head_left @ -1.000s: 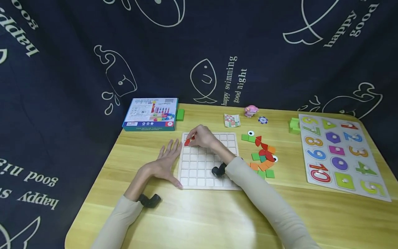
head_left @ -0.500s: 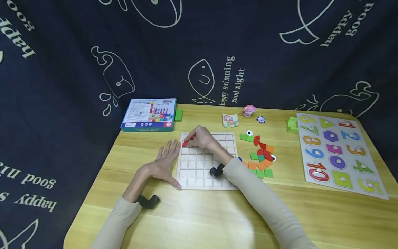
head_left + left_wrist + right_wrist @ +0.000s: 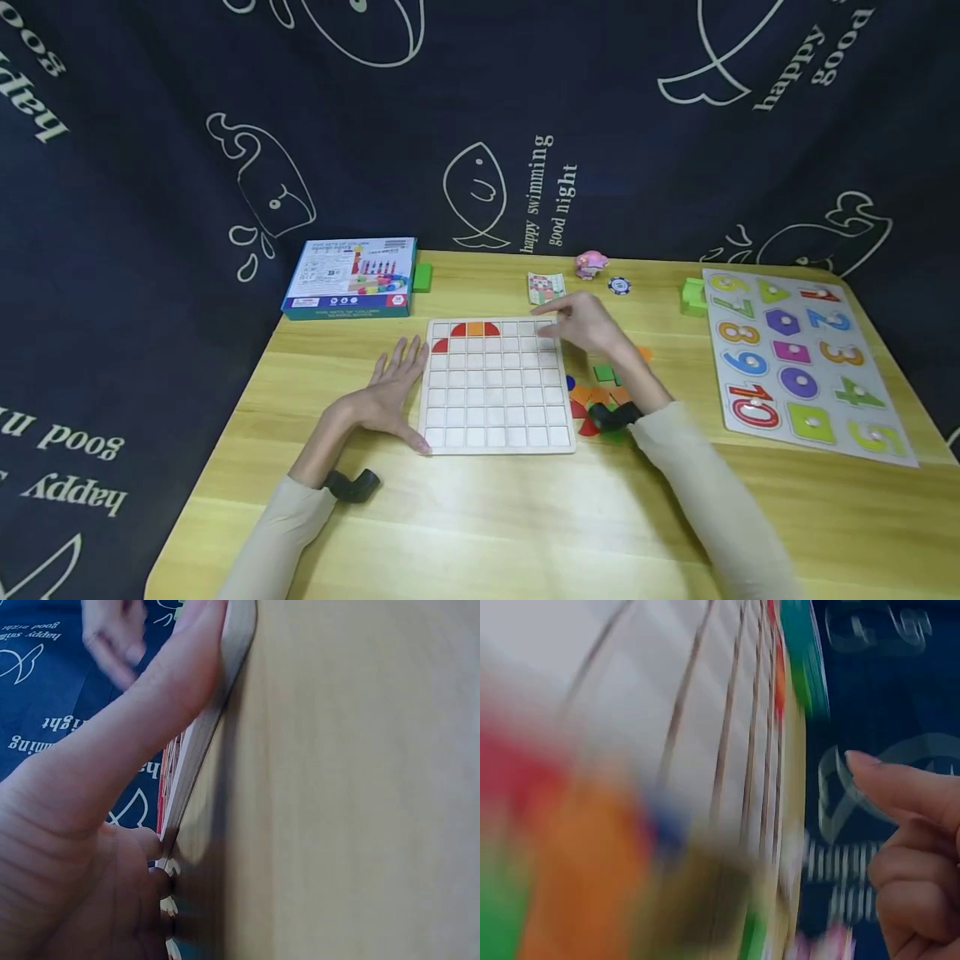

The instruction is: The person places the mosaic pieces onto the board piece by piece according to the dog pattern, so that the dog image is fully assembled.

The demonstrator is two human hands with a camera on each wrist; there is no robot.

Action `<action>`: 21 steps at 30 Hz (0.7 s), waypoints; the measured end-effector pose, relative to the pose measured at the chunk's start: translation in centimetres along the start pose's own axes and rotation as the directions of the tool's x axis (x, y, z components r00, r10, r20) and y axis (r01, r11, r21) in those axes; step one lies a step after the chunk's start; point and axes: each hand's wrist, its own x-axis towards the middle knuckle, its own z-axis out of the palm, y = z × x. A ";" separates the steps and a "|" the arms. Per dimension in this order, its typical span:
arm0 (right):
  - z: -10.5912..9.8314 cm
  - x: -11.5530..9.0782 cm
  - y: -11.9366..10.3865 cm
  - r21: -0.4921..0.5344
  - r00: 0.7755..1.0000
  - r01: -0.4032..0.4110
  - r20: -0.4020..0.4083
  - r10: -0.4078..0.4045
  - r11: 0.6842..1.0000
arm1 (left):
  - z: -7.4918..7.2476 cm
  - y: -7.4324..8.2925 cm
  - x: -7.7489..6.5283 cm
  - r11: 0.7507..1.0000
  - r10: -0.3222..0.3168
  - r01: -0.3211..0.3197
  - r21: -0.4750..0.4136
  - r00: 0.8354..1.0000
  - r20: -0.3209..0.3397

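A white gridded board (image 3: 487, 408) lies on the table. Near its top left, two red rounded tiles (image 3: 492, 330) flank an orange square tile (image 3: 475, 329), with another red tile (image 3: 440, 345) one row lower at the left edge. Spread flat along the board's left side is my left hand (image 3: 382, 407); its thumb (image 3: 142, 727) is at the near corner in the left wrist view. My right hand (image 3: 587, 325) hovers over the board's far right corner, index finger (image 3: 900, 780) extended and the others curled, holding nothing.
Loose green, orange and red tiles (image 3: 604, 372) lie right of the board, partly under my right forearm. Behind stand a pattern card (image 3: 553, 283), pink figurine (image 3: 592, 263) and poker chip (image 3: 619, 286). A number puzzle (image 3: 817, 367) lies right; a toy box (image 3: 349, 279), back left.
My right hand has let go of the red tile at the board's upper left and moved right, uncovering the tiles there. My left hand keeps its place at the board's edge.
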 end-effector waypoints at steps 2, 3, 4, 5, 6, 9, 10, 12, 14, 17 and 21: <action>-2.3 -1.4 2.3 -0.030 0.993 -0.112 -0.047 0.110 0.993 | 0.0 0.0 0.0 1.000 -0.003 0.003 -0.004 1.000 0.001; -3.2 -1.9 3.4 -0.046 0.984 -0.169 -0.067 0.166 0.985 | 0.1 0.0 0.0 1.000 -0.003 0.003 -0.006 1.000 0.000; -3.9 -2.3 4.3 -0.055 0.974 -0.218 -0.079 0.213 0.974 | 0.1 -0.1 0.0 1.000 -0.003 0.003 -0.009 1.000 0.000; -4.5 -2.6 5.1 -0.060 0.965 -0.255 -0.085 0.250 0.965 | 0.1 -0.1 0.1 1.000 -0.001 0.001 -0.010 1.000 0.000; -4.8 -2.8 5.8 -0.055 0.955 -0.290 -0.083 0.285 0.955 | 0.1 -0.1 0.1 1.000 0.002 -0.002 -0.012 1.000 0.000; -5.1 -2.7 6.7 -0.038 0.945 -0.323 -0.070 0.320 0.946 | 0.1 -0.2 0.1 1.000 0.003 -0.003 -0.012 1.000 0.002; -4.9 -2.5 6.8 -0.025 0.944 -0.326 -0.063 0.324 0.945 | 0.1 -0.2 0.1 1.000 0.003 -0.003 -0.010 1.000 0.004; -4.6 -2.2 6.8 -0.009 0.943 -0.330 -0.054 0.329 0.944 | 0.1 -0.2 0.1 1.000 0.004 -0.004 -0.008 1.000 0.007; -4.4 -2.0 6.7 -0.032 0.948 -0.316 -0.053 0.314 0.948 | 0.0 -0.1 0.1 1.000 0.003 -0.003 -0.004 1.000 0.007; -4.3 -1.9 6.3 -0.113 0.958 -0.288 -0.046 0.284 0.951 | 0.0 -0.1 0.1 1.000 -0.002 0.002 -0.001 1.000 0.008; -3.7 -2.1 4.5 -0.161 0.977 -0.210 -0.005 0.212 0.964 | 0.1 -0.2 0.0 1.000 -0.002 0.002 -0.011 1.000 0.004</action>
